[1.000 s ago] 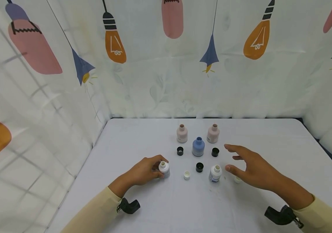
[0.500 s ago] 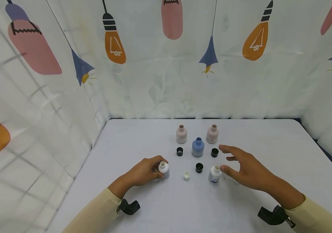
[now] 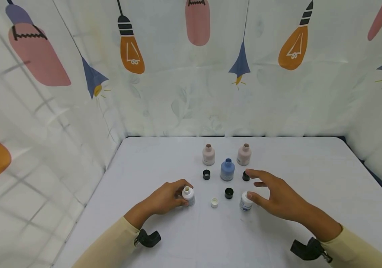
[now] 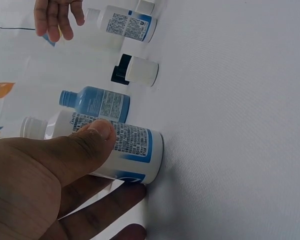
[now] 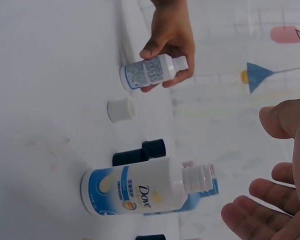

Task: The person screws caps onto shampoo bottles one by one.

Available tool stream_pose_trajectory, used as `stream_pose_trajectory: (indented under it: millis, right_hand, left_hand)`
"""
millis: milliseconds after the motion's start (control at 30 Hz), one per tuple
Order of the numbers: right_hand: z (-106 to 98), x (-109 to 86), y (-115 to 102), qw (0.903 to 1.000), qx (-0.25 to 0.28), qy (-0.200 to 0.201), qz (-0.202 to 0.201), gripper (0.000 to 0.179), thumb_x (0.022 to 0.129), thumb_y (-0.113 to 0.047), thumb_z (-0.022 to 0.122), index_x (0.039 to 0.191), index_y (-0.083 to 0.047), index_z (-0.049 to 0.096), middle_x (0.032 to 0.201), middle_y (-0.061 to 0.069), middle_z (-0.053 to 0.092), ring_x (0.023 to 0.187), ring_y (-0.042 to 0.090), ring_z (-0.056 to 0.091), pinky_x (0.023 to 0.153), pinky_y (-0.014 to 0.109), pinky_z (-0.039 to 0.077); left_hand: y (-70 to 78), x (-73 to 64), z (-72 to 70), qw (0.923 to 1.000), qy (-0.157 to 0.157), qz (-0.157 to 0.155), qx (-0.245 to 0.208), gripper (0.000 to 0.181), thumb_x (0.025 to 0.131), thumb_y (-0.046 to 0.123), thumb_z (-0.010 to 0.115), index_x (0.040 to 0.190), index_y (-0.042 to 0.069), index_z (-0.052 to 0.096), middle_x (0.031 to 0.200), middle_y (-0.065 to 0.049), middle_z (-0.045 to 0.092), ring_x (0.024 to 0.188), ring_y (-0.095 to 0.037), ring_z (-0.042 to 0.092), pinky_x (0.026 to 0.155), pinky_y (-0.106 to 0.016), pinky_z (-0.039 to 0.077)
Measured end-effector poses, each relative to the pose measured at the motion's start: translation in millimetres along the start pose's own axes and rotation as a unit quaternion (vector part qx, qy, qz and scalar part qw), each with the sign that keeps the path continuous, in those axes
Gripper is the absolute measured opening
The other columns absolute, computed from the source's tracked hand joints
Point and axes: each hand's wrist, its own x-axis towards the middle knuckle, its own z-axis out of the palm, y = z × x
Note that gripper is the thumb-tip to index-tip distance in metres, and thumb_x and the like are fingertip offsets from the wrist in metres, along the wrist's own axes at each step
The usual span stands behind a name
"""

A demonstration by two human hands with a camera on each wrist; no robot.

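My left hand (image 3: 167, 198) is clamped on a small white plastic bottle with a blue-banded label (image 3: 190, 196), my thumb pressed on its printed side. It stands on end, mouth up, long axis close to vertical; I can't quite tell whether its base touches the desk (image 3: 157, 160). My right hand (image 3: 279, 197) holds nothing, thumb and fingers spread apart near a matching white bottle (image 3: 245, 203). That one stands upright on the desk, neck pointing up, its Dove front facing my right wrist.

Between the two white bottles sits one small round white plastic cap (image 3: 214, 203); a second white cap (image 4: 145, 6) shows only at the edge of the left wrist view. I count three round black plastic caps: one (image 3: 229, 192) just beside the first white cap, and two (image 3: 206, 174) (image 3: 246, 176) flanking an upright blue bottle (image 3: 227, 171). Behind it stand two pale pink bottles (image 3: 208, 155) (image 3: 244, 155), making five bottles, all with mouths up. A white curtain printed with lamps (image 3: 164, 100) hangs beyond.
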Motion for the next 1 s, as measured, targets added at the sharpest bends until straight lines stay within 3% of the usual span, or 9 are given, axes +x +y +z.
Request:
stream_pose_trajectory:
  millis: [533, 767, 1000]
  right_hand:
    - [9.1, 5.3, -7.8, 0.9993, 0.017, -0.012, -0.032, 0.069, 0.095, -0.031, 0.077, 0.152, -0.011, 0.044, 0.149, 0.010, 0.053, 0.116, 0.029, 0.066, 0.092, 0.044, 0.055]
    - [13.1, 8.5, -12.6, 0.9989, 0.037, -0.024, -0.016, 0.070, 0.093, -0.031, 0.079, 0.151, -0.012, 0.044, 0.151, 0.007, 0.051, 0.118, 0.030, 0.065, 0.093, 0.045, 0.055]
    - [17.4, 9.7, -16.6, 0.9982, 0.043, -0.029, -0.029, 0.067, 0.095, -0.033, 0.076, 0.151, -0.012, 0.045, 0.150, 0.007, 0.052, 0.117, 0.026, 0.066, 0.092, 0.041, 0.056]
  left_hand:
    - [0.9, -0.3, -0.2, 1.0000, -0.004, -0.002, 0.004, 0.043, 0.091, 0.019, 0.080, 0.128, 0.025, 0.059, 0.118, 0.005, 0.071, 0.106, -0.011, 0.067, 0.092, -0.040, 0.053]
    - [0.1, 0.5, 0.0, 1.0000, -0.002, 0.003, -0.002, 0.042, 0.091, 0.018, 0.080, 0.127, 0.025, 0.060, 0.119, 0.003, 0.071, 0.108, -0.014, 0.068, 0.093, -0.043, 0.053]
    - [-1.8, 1.4, 0.6, 1.0000, -0.001, 0.001, 0.000, 0.042, 0.091, 0.019, 0.081, 0.126, 0.026, 0.060, 0.120, 0.002, 0.072, 0.109, -0.015, 0.068, 0.094, -0.044, 0.052]
